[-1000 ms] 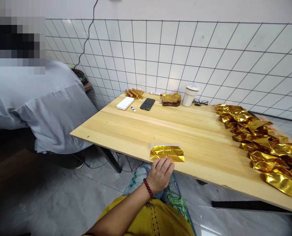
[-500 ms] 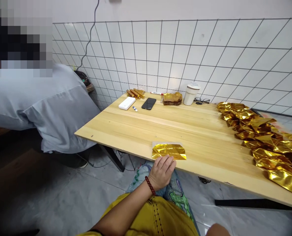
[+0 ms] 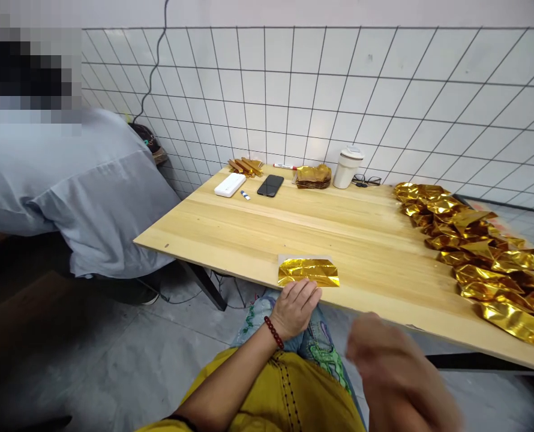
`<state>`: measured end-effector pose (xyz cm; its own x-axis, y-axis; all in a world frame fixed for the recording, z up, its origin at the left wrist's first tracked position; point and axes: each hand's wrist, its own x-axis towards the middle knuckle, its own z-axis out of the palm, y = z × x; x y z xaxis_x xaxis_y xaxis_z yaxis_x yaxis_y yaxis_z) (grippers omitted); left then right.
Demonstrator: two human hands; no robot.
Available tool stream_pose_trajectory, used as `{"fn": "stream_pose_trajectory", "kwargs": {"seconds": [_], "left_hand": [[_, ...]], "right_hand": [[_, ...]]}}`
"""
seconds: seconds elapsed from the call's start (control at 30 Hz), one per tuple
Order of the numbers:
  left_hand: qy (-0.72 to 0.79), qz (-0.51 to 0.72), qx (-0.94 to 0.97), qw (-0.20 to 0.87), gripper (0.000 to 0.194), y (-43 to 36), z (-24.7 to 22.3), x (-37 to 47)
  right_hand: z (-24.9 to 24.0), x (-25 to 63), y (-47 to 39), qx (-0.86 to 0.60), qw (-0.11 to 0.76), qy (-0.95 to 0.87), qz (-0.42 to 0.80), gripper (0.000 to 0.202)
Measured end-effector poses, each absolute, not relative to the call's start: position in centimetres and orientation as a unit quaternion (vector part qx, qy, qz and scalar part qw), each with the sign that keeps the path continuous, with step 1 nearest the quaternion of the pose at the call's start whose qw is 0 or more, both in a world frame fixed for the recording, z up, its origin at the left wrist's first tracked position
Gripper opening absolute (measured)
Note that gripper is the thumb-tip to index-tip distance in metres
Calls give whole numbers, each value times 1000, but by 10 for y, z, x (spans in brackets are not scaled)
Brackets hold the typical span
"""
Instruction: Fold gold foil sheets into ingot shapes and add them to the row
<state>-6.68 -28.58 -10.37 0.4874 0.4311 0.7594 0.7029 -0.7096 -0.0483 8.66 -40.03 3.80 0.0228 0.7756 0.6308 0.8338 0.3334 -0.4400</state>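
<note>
A flat piece of gold foil paper (image 3: 309,271) lies at the front edge of the table, with a pale strip showing along its far side. My left hand (image 3: 295,305), a dark red bead bracelet at its wrist, rests on the near edge of this paper. Its fingers are stretched out and lie flat; the thumb is hidden. At the lower right, off the table edge, is my right hand (image 3: 375,348), smeared by motion. Its fingers cannot be made out, and it is apart from the paper.
Several crumpled gold foil pieces (image 3: 483,258) run in a row along the right side of the wooden table (image 3: 231,234). At the back are a white power bank (image 3: 230,185), a phone (image 3: 270,186), a stack of gold paper (image 3: 312,176) and a cup (image 3: 348,168). A person (image 3: 109,198) sits at left.
My right hand has come into view from the bottom right and moved up toward the table. The left hand still lies on the gold paper. The whole view has shifted slightly.
</note>
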Motion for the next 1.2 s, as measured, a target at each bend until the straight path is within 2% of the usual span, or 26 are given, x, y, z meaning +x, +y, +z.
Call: {"fn": "stream_pose_trajectory", "kwargs": {"seconds": [0.13,0.17,0.27,0.4,0.5,0.63,0.73,0.87,1.1,1.2], "left_hand": [[-348,-376,-851,117,41,-291,-95,-68],[-354,-372,-852,103,41,-293,-92,-69],[-352,-340,-870,66,41,-296,-80,-74],[-318,-311,-896,-6,45,-294,-57,-85],[-305,-350,-884,-62,40,-284,-42,-96],[-332,-424,-839,-80,32,-263,-32,-111],[-394,-412,-819,-70,45,-244,-28,-120],[-433,-361,-814,-140,64,-228,-27,-125],[-408,-405,-793,-201,57,-229,-30,-128],[-402,-419,-780,-232,33,-229,-31,-130]], "right_hand": [[-5,79,-339,-486,412,-771,-3,23],[-17,80,-329,-485,396,-779,-7,21],[-39,87,-314,-512,360,-780,-28,23],[-38,95,-303,-554,317,-768,-48,23],[-35,103,-287,-583,293,-758,-27,26],[-42,112,-271,-597,329,-730,57,37],[-48,114,-269,-595,356,-718,69,53],[-51,114,-272,-590,372,-714,62,62],[-54,114,-273,-575,380,-723,36,62],[-54,115,-273,-570,383,-726,42,57]]}}
